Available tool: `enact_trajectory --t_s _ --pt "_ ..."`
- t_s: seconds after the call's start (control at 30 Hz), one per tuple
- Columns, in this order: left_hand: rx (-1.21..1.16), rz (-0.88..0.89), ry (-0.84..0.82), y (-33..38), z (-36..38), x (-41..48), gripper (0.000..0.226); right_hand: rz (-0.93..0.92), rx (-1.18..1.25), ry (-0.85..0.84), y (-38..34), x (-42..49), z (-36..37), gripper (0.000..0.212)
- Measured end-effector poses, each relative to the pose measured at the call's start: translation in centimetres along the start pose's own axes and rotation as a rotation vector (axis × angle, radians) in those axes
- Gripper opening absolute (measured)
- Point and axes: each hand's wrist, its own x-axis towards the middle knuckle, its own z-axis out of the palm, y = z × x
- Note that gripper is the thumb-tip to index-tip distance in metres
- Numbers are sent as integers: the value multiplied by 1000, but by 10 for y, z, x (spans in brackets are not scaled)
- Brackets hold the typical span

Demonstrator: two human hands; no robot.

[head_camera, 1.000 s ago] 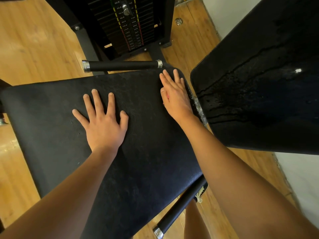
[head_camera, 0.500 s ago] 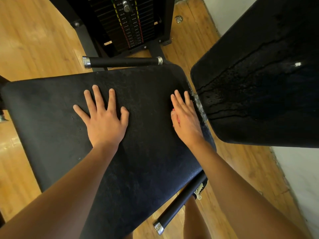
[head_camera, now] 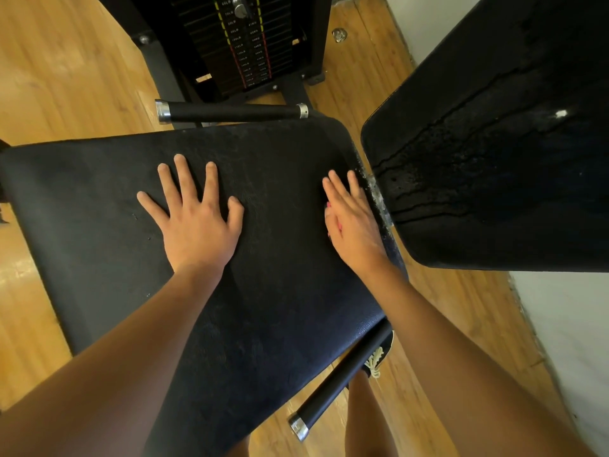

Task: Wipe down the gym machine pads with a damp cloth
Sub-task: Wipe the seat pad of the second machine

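Wooden flooring [head_camera: 66, 77] shows around the seat pad [head_camera: 263, 291], firm grainy vinyl that probably gives little. My left hand [head_camera: 197, 225] lies spread wide on it; my right hand [head_camera: 354, 229] presses flat, straight-fingered, near the wet-streaked back pad [head_camera: 494, 159], with a pink sliver [head_camera: 330, 222], perhaps the limp cloth, beneath.

Wooden plank floor [head_camera: 66, 77], white wall [head_camera: 566, 324] right, black weight stack [head_camera: 244, 44]

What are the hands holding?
Nothing is gripped. The left hand lies flat, fingers spread, on the seat pad. The right hand lies flat there too; something pink peeks from under it, too hidden to name.
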Motion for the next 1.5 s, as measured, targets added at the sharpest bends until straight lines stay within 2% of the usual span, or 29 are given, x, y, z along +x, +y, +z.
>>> enact_trajectory --t_s 0.2,0.5,0.97,1.17,1.33,1.5 --pt "7 1 -1 1 0 -2 63 32 -13 -8 6 -53 5 50" --pt "10 3 5 0 1 -1 63 31 14 -1 -7 -3 1 49" --pt "21 1 -23 3 -3 -2 64 104 -24 18 24 -116 11 50" --pt "25 2 -15 1 -2 0 64 18 -14 74 19 -94 10 47" --pt "17 7 -18 2 -3 0 64 -66 -74 18 19 -44 5 47" --pt "25 10 -27 1 -4 -1 65 -78 -81 -24 34 -70 1 50"
